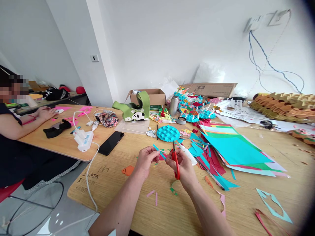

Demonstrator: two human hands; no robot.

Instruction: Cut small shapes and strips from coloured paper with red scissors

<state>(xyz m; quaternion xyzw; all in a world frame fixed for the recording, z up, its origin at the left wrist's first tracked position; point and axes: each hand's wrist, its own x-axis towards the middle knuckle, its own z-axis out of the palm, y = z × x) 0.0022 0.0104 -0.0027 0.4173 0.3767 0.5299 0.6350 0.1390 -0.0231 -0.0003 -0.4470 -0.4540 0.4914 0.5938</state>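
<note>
A narrow blue paper strip [156, 148] is pinched between the fingertips of my left hand [146, 160]. My right hand [185, 168] grips a pair of red-handled scissors [176, 164], blades pointing away from me; its thumb and finger also touch the lower end of the strip. Just beyond my hands lies a round turquoise piece with a woven-looking surface [168, 133]. Left of my forearms is an orange paper fish [128, 170], and two pink paper strips [156, 199] lie between the forearms. Behind my right hand a white tube [189, 154] is partly hidden.
Coloured paper sheets [236, 147] are stacked on the right, beside blue and red scraps [214, 164]. A black phone [111, 143], white power strip [84, 140] and green panda bag [136, 109] stand left. At far left another person's hands [46, 113] rest on the adjoining table.
</note>
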